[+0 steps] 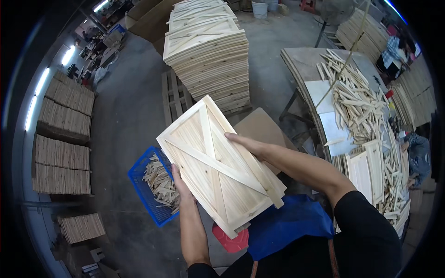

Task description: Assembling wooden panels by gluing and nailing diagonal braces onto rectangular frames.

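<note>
A pale wooden panel (236, 190) with a raised frame and crossed slats on its face is held up in front of me, tilted. My left hand (182, 186) grips its left long edge, the thumb lying along the side. On the opposite long edge is my right hand (248, 143), its fingers mostly hidden. The panel's lower end looks doubled, so I cannot tell whether a second panel lies beneath it. Just left of the panel, a blue plastic basket (139, 185) on the floor holds many wood offcuts (160, 180).
Ahead stands a tall stack of similar panels (208, 65) near a wooden pallet (172, 95). At right, a workbench (320, 92) carries heaped wood strips (354, 102); a co-worker (417, 157) is beyond it. A red stool (230, 241) is below the panel. More stacks (65, 116) line the left.
</note>
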`<state>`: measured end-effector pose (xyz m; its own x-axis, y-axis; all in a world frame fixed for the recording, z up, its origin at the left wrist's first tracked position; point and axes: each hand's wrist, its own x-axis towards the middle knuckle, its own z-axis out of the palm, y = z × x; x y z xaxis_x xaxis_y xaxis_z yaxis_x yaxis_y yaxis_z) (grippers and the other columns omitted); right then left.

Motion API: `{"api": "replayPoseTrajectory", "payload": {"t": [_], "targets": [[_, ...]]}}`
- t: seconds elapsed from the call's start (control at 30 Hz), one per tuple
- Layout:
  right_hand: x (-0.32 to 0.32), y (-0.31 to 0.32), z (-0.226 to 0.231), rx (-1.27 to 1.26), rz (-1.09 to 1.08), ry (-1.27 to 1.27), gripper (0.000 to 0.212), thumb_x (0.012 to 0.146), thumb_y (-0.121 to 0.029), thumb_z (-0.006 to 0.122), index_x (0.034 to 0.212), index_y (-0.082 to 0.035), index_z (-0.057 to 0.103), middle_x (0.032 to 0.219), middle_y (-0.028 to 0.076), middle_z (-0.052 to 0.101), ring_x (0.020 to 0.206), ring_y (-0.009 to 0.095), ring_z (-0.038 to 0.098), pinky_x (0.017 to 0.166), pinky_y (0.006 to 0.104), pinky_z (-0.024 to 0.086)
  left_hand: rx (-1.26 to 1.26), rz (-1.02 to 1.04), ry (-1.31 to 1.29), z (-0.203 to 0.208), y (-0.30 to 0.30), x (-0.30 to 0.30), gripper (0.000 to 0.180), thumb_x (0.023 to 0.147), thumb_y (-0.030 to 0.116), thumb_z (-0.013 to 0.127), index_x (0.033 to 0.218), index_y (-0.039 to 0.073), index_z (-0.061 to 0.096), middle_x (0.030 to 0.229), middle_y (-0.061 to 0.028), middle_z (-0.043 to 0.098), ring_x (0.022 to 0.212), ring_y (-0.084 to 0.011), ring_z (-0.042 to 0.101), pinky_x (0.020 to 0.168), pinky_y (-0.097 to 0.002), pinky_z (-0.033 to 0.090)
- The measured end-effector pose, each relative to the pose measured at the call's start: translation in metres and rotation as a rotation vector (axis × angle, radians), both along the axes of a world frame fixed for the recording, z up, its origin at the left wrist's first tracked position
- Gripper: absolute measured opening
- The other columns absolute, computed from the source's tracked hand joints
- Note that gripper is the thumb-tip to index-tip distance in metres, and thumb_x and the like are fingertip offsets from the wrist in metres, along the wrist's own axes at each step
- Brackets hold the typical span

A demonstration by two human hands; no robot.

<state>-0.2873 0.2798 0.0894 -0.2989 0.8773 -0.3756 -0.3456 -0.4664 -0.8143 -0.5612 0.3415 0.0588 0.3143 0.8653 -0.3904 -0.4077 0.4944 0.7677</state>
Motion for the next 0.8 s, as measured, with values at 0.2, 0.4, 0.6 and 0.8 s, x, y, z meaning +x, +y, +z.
{"api": "replayPoseTrajectory", "payload": {"t": [0.2,0.4,0.6,0.8], "targets": [[0.017,-0.002,-0.005,-0.07,0.108,-0.04,0.082,0.104,-0.064,0.037,0.161,-0.006,0.03,0.155,0.021,0.047,0.14,0.03,0.052,0.12,0.042,0.039,0.02,-0.049,0.062,-0.012,-0.006,-0.006,0.088,0.101,0.067,0.04,0.156,-0.001,0.037,0.154,-0.024,0.048,0.136,-0.0374,0.053,0.118,-0.0467,0.039],[0.027,0.051,-0.013,0.043,0.084,-0.207,0.085,0.101,-0.069,0.037,0.159,-0.006,0.037,0.158,0.02,0.045,0.145,0.031,0.045,0.122,0.0434,0.032,-0.125,-0.055,-0.032,-0.012,0.049,-0.042,0.105,0.093,0.079,0.043,0.154,-0.007,0.038,0.154,-0.0249,0.047,0.138,-0.0382,0.051,0.12,-0.0469,0.036],[0.026,0.128,-0.002,0.009,0.049,-0.074,0.09,0.097,-0.074,0.04,0.157,-0.007,0.041,0.159,0.02,0.044,0.146,0.034,0.043,0.122,0.0455,0.03,-0.122,-0.081,0.077,0.018,0.117,-0.02,0.115,0.086,0.086,0.045,0.15,-0.009,0.042,0.153,-0.027,0.048,0.138,-0.0406,0.051,0.12,-0.0496,0.036],[0.031,0.137,-0.015,-0.108,0.113,-0.175,0.093,0.095,-0.076,0.042,0.157,-0.007,0.041,0.159,0.019,0.044,0.146,0.033,0.043,0.121,0.0447,0.031,-0.062,-0.108,0.11,0.025,0.104,0.008,0.108,0.09,0.084,0.043,0.148,-0.007,0.047,0.148,-0.0256,0.054,0.134,-0.0391,0.056,0.115,-0.048,0.042]]}}
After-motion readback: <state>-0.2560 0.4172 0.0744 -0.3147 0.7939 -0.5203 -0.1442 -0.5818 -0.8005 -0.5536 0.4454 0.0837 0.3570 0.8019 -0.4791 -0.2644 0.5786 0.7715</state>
